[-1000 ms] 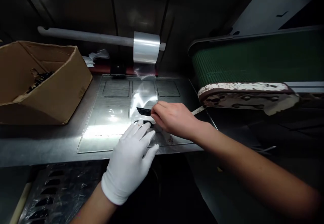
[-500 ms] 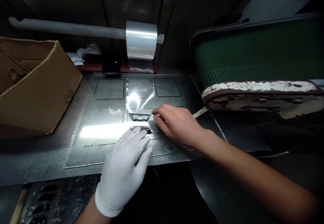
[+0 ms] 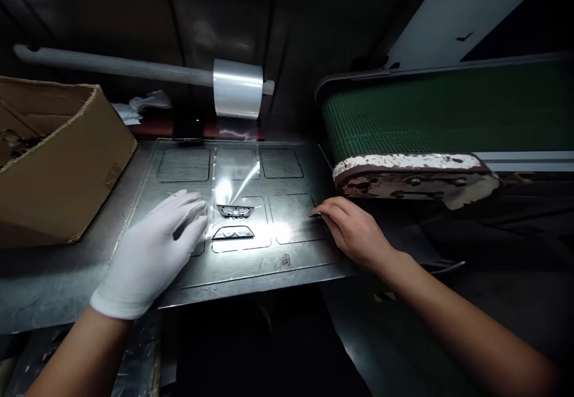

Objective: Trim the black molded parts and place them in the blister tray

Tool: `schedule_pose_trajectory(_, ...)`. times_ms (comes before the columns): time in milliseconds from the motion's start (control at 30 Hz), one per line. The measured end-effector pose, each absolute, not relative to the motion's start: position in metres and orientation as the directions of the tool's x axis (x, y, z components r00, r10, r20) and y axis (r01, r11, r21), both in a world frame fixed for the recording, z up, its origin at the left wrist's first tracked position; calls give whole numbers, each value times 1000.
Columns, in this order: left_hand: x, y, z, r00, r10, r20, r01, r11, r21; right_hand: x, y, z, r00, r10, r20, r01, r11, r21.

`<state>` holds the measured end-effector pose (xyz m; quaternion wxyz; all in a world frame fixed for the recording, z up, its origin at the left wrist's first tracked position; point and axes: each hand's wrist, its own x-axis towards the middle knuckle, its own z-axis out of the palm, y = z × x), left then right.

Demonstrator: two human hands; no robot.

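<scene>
My right hand (image 3: 359,231): grip pinched on small dark piece (image 3: 314,215) | my gloved left hand (image 3: 152,247): fingers parted, near two trapezoid parts (image 3: 234,233)

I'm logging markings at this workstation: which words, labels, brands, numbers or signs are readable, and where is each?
No word, brand or number reads clearly.
Sheet, near edge: character-like marks, too blurred to read.
Pale panel: dark tick-like mark.
</scene>
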<state>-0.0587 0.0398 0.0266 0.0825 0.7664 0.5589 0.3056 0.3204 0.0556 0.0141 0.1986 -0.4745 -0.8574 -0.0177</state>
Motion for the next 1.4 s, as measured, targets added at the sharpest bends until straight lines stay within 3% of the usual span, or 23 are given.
schedule_pose_trajectory(100,-59,56,23,306,894,329,819,-423,389,288,56,26,-503,782,368,757,604,-248)
schedule_pose_trajectory(333,-56,64,11,351,910,220,843,-409,349,210,84,54,-688,723,64,723,690,-32)
schedule_pose_trajectory(600,-54,67,14,388,893,227,822,-447,353,151,100,52,-783,622,0,622,783,21)
schedule_pose_trajectory(800,-56,63,13,383,899,214,839,-435,327,199,92,57,-744,663,-80,659,749,75)
schedule_pose_trajectory(967,-59,63,11,380,899,218,839,-434,328,281,61,50,-656,754,22,744,643,181)
schedule_pose_trajectory(1200,-52,57,25,410,843,349,741,-531,410,326,39,15,-442,865,238,896,437,77)
schedule_pose_trajectory(1267,-43,51,31,488,800,348,712,-596,371,319,43,6,-409,871,273,908,418,30)
schedule_pose_trajectory(1400,-18,39,33,572,782,245,767,-617,178,291,44,-5,-387,847,363,897,437,-64)
